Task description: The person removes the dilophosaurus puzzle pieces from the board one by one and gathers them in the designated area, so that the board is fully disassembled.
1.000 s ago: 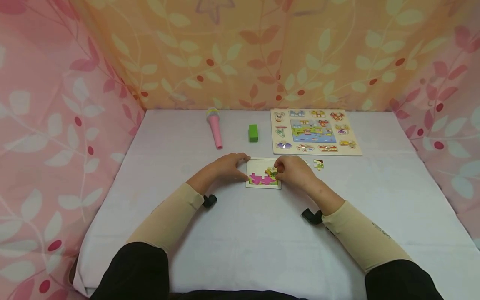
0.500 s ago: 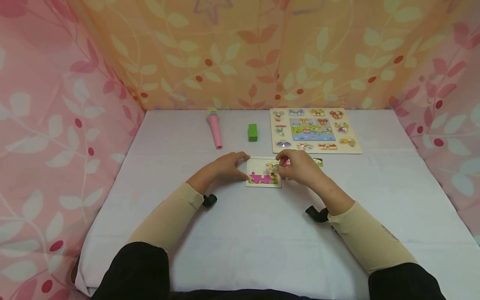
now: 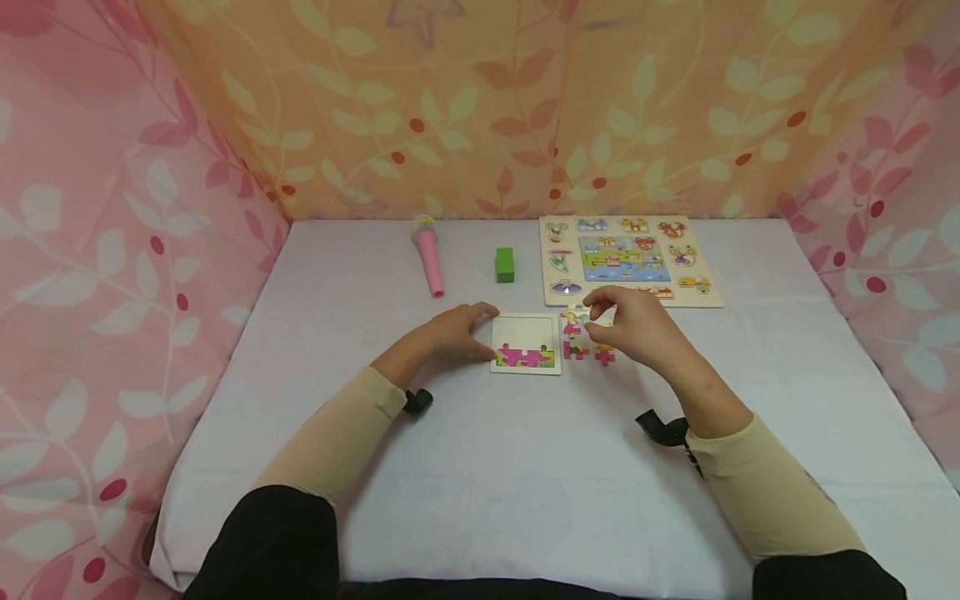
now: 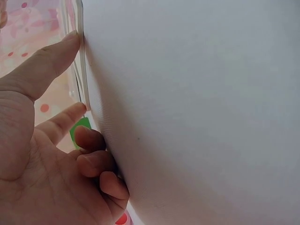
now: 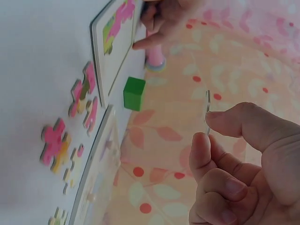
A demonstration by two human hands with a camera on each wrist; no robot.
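My left hand (image 3: 453, 332) rests at the left side of a small puzzle board (image 3: 517, 332). Its thumb and index finger, both fairly straight, touch the board's edge, while the other fingers curl under in the left wrist view. Pink and green pieces (image 3: 525, 357) fill the board's lower strip. Raised to the right of the board, my right hand (image 3: 633, 329) pinches a thin puzzle piece (image 5: 208, 101) between thumb and index finger. That piece shows edge-on in the right wrist view, so its picture is hidden. Several loose pieces (image 3: 575, 351) lie beside the board, partly behind the right hand.
A larger wooden peg puzzle (image 3: 626, 260) lies at the back right of the white-covered table. A green block (image 3: 506, 265) and a pink toy microphone (image 3: 430, 258) lie further back. Patterned cloth (image 3: 480, 108) hangs behind the table and on both sides.
My right hand has lifted a puzzle piece from the right part of the board and moved right with it, uncovering loose pieces. The left hand stays at the board.
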